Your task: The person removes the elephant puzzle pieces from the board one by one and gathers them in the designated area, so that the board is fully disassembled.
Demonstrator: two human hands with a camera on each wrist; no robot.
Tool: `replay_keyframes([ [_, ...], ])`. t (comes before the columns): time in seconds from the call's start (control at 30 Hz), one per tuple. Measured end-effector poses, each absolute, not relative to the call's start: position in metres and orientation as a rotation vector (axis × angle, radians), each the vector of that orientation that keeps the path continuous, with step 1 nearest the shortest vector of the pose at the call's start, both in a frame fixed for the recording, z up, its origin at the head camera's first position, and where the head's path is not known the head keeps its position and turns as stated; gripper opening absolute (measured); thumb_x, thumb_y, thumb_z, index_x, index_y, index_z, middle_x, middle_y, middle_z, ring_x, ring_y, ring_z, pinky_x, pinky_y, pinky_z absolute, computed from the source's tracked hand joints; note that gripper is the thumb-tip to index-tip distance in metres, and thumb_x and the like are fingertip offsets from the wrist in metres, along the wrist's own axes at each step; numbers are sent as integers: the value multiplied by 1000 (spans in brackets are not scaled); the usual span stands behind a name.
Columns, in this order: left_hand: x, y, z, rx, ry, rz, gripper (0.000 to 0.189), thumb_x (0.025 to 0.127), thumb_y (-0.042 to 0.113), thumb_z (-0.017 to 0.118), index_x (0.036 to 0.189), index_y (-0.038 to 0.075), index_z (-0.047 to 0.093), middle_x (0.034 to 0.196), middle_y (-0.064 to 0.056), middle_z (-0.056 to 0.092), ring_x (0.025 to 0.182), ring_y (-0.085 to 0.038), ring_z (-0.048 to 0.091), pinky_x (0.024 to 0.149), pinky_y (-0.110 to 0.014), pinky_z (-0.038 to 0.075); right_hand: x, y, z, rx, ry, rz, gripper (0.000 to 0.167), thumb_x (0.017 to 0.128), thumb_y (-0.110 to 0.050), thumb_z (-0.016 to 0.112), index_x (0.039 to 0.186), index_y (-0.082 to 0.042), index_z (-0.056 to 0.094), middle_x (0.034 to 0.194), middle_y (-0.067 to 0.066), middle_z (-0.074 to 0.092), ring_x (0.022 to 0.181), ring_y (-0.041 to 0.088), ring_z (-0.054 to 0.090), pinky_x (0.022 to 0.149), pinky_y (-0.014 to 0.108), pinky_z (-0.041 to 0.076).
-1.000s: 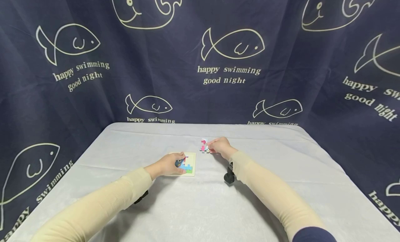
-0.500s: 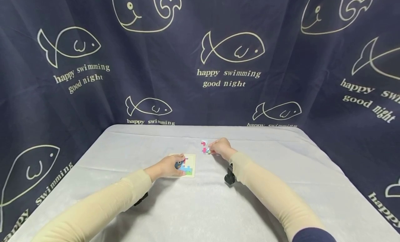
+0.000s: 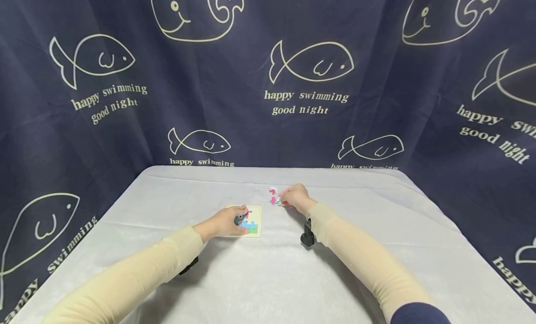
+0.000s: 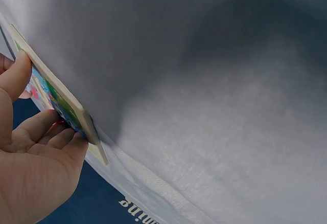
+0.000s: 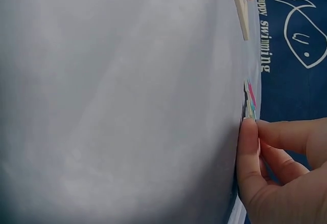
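Note:
In the head view, my left hand point(image 3: 228, 221) rests on a small puzzle board point(image 3: 259, 217) with a pale frame, left of the table's middle. Its fingers and thumb press on the puzzle's face, covering much of the left side. Blue and green pieces point(image 3: 251, 227) show beside the thumb, next to a bare cream area of the board. Farther back and to the right, my right hand point(image 3: 295, 196) pinches a puzzle piece point(image 5: 250, 112) between thumb and fingertips, low over the cloth. Pink and white loose pieces point(image 3: 273, 191) lie right at those fingertips; the fingers partly hide them.
A pale grey cloth point(image 3: 268, 277) covers the table. Behind it hangs a dark blue curtain point(image 3: 234, 82) with white fish drawings and lettering. A black wrist camera point(image 3: 307, 235) hangs under the right sleeve.
The loose pieces at my right fingertips have shifted slightly to the right and turned a little. My left hand stays on the board, and the right hand has barely moved.

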State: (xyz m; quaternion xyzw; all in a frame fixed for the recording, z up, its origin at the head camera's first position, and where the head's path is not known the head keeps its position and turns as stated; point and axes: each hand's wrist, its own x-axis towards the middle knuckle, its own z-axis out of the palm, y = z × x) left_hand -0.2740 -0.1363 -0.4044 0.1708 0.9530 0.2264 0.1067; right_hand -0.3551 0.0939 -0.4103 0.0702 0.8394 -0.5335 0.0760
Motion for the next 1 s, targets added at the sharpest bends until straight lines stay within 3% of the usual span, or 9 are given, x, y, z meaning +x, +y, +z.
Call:
replay_keyframes([
  [0.3, -275, -135, -402, 520, 2808, 656, 73, 83, 29, 76, 143, 1, 45, 154, -12, 37, 144, -35, 31, 120, -47, 26, -362, 92, -410, 265, 2604, -1492, 10, 83, 1, 70, 92, 2, 74, 87, 13, 74, 60, 9, 64, 60, 21, 58],
  [0.77, -276, -134, -404, 512, 2803, 669, 73, 83, 29, 77, 143, 2, 45, 154, -10, 37, 144, -34, 31, 120, -47, 26, -362, 94, -411, 287, 2625, -1500, 10, 82, 0, 69, 92, 1, 74, 85, 13, 74, 57, 9, 64, 57, 21, 56],
  [1.0, -275, -137, -403, 513, 2807, 652, 73, 83, 30, 77, 142, 2, 46, 154, -11, 38, 143, -34, 31, 119, -48, 27, -363, 96, -413, 297, 2584, -1618, 15, 81, 4, 68, 95, 5, 73, 91, 18, 73, 54, 8, 62, 60, 21, 59],
])
